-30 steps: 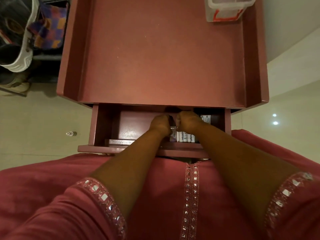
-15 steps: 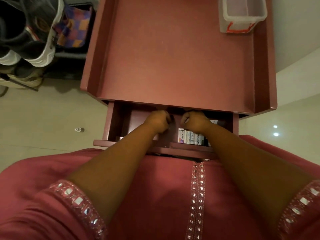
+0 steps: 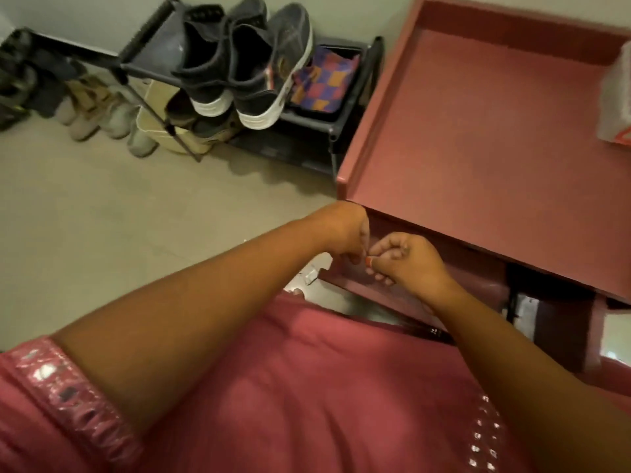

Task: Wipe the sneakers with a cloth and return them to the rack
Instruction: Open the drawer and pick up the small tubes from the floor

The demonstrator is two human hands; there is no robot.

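Sneakers (image 3: 239, 63) sit on rack (image 3: 345, 107); curled hands (image 3: 406, 264) meet near drawer (image 3: 478, 278).

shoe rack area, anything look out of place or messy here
Mostly tidy. The dark sneakers sit on the rack beside a checkered cloth. One small whitish item lies loose on the floor by the open drawer.

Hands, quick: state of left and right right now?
Left hand: fingers curled by the drawer; whether it holds anything cannot be told.
Right hand: fingers curled as if pinching something small; what, or whether anything, cannot be told.
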